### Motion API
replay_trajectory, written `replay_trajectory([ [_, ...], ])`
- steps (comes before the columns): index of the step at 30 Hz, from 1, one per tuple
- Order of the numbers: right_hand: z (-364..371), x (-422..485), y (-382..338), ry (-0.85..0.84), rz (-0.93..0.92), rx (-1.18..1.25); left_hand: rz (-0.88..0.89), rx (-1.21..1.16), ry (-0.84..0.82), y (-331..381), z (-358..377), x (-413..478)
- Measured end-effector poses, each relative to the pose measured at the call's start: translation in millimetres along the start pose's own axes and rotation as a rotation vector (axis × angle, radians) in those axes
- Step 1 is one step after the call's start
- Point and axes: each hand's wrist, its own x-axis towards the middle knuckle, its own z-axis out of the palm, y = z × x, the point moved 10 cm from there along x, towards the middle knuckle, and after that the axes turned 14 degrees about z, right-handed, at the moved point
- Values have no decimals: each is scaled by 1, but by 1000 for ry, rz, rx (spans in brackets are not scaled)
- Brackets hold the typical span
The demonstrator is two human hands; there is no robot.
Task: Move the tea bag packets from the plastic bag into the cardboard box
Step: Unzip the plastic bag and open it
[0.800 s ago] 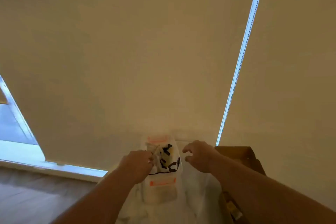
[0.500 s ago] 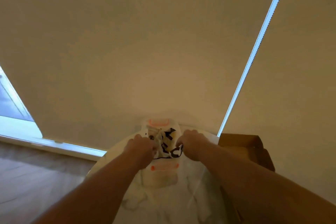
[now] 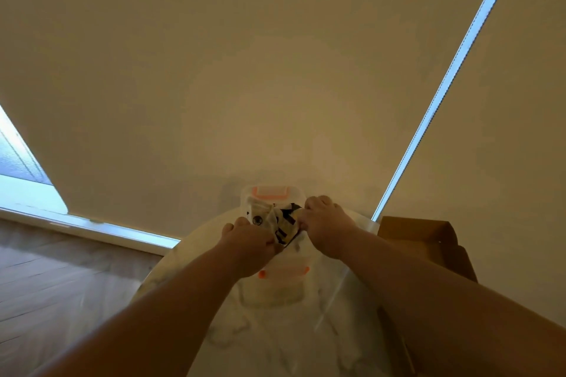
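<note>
A white plastic bag with black print sits on a clear lidded container with orange clips on the round marble table. My left hand grips the bag's near-left side. On the bag's right side, my right hand grips its edge with curled fingers. The two hands hold the bag between them. An open brown cardboard box stands at the table's right edge, just right of my right forearm. No tea bag packets show; the bag's inside is hidden.
Drawn beige roller blinds fill the view behind the table, with a bright gap between them. Wooden floor lies to the left below a window sill.
My right hand moved from hovering with spread fingers onto the bag's right side and closed on it. The camera tilted down, showing more of the table and box.
</note>
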Motion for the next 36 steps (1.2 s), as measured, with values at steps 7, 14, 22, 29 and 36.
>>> replay_trajectory([
  [7, -79, -2, 12, 145, 81, 372, 66, -188, 218, 6, -63, -13],
  [14, -161, -1, 38, 309, 146, 448, 7, -216, 566, -16, -174, -31],
  [22, -232, -17, 49, 412, 121, 455, 48, -110, 582, -5, -240, -55],
  [29, -298, -75, 57, 511, 51, 447, 136, -132, 676, 31, -305, -110],
  [36, -316, -152, 73, 471, 88, 542, 207, -83, 649, 81, -326, -165],
])
